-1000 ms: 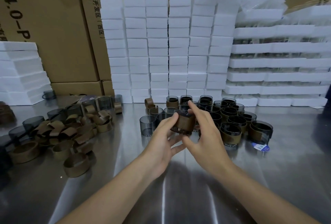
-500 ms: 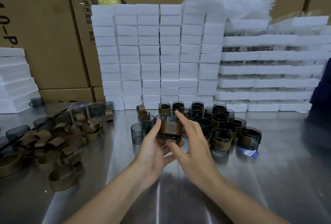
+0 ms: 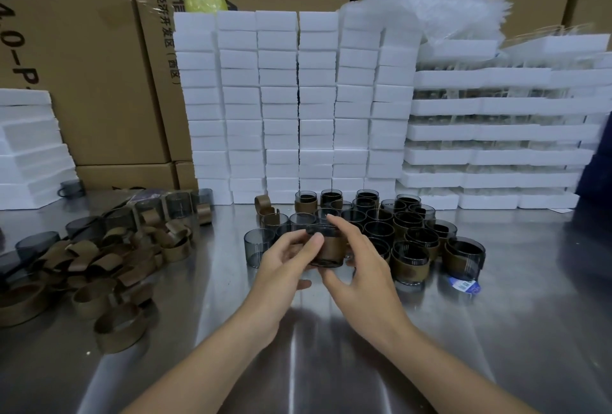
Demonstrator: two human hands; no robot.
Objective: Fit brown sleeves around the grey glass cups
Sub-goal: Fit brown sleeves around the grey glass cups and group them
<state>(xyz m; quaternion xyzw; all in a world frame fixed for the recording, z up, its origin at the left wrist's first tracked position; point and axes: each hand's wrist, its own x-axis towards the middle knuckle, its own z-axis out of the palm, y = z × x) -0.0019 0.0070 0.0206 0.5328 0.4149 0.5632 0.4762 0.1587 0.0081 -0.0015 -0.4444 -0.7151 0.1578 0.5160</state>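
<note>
Left hand (image 3: pixel 284 264) and right hand (image 3: pixel 364 268) both grip one grey glass cup (image 3: pixel 323 232) wearing a brown sleeve (image 3: pixel 333 248), held just over the middle of the table (image 3: pixel 496 331). Loose sleeves (image 3: pixel 109 264) pile near the table's left edge; sleeved cups (image 3: pixel 414 248) cluster just right of the hands.

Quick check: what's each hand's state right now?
Left hand: grips the grey glass cup wearing a brown sleeve.
Right hand: holds the same cup, fingers curled round it.
</note>
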